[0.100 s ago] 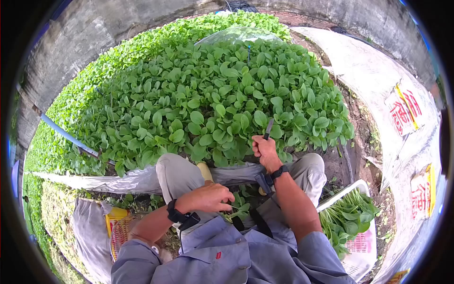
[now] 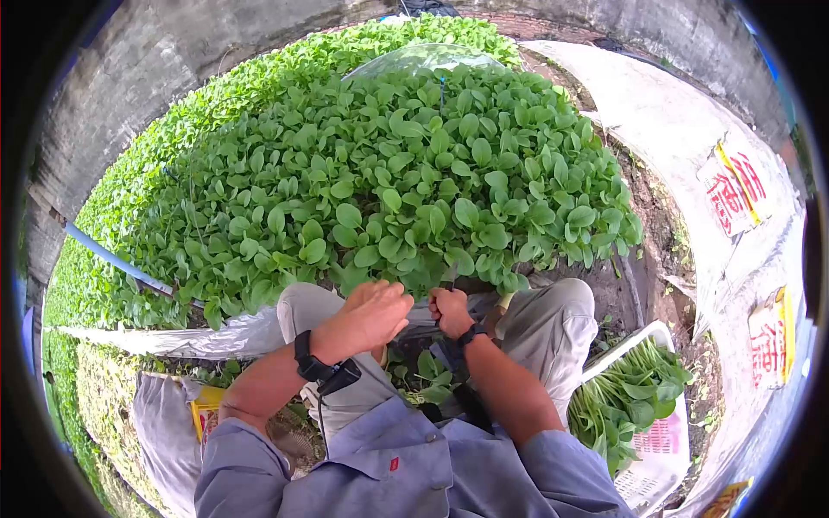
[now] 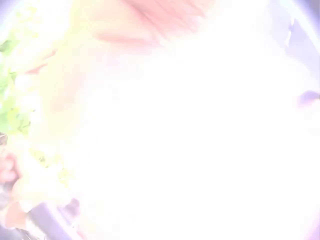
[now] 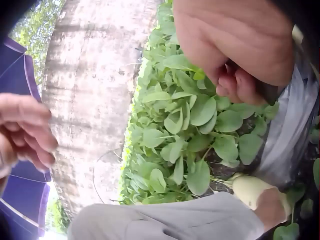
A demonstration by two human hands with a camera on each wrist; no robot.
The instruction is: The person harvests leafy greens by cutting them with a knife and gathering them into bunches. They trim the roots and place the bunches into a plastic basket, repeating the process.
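Note:
In the head view my left hand [image 2: 370,318] is over the left knee, close to the front edge of the leafy green plants [image 2: 389,198]. The right wrist view shows this hand [image 4: 25,130] with loosely bent fingers and nothing in them. Just to its right, my right hand [image 2: 449,312] grips a knife, whose thin blade [image 2: 453,278] shows faintly against the leaves. A dark bit of its handle [image 4: 269,92] sticks out of the curled fingers in the right wrist view. The left wrist view is mostly washed out white.
At the right stands a white basket [image 2: 672,449] with cut greens [image 2: 635,393]. A yellow container [image 2: 205,406] and grey cloth [image 2: 160,432] are at the left. Plastic sheeting [image 2: 173,343] edges the bed; a blue pipe [image 2: 117,259] juts in from the left.
My left hand has risen from between the knees toward the plants. My right hand has moved down and left with the knife, bringing the hands close together.

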